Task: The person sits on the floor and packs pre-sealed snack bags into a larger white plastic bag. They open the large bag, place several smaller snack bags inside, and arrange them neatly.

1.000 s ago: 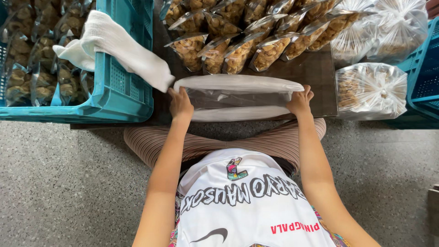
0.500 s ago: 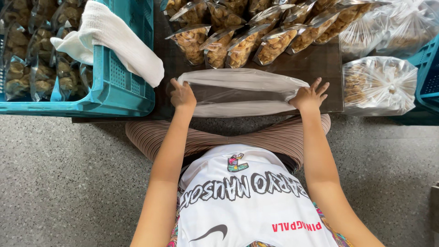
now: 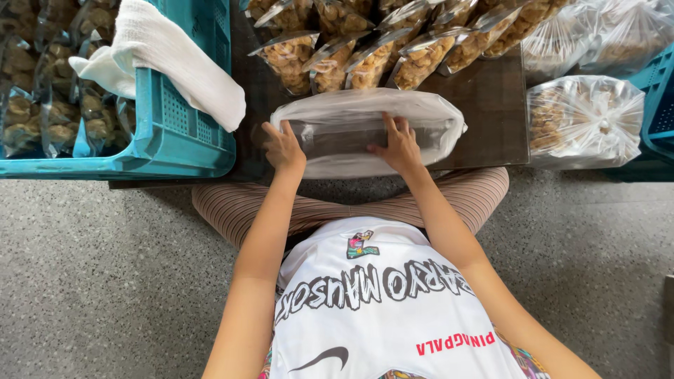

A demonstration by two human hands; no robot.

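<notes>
I see the left hand point(image 3: 284, 147) and right hand point(image 3: 399, 144) pinching the big clear plastic bag point(image 3: 365, 112), holding its mouth wide open. Small clear snack packs point(image 3: 351, 60) wait at twelve o'clock, easy to reach.

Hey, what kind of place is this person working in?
Probably a small snack-packing spot, at home or in a workshop. Rows of clear snack packets lie on a low dark board, a teal crate holds more, and both hands hold open a large plastic bag.
</notes>
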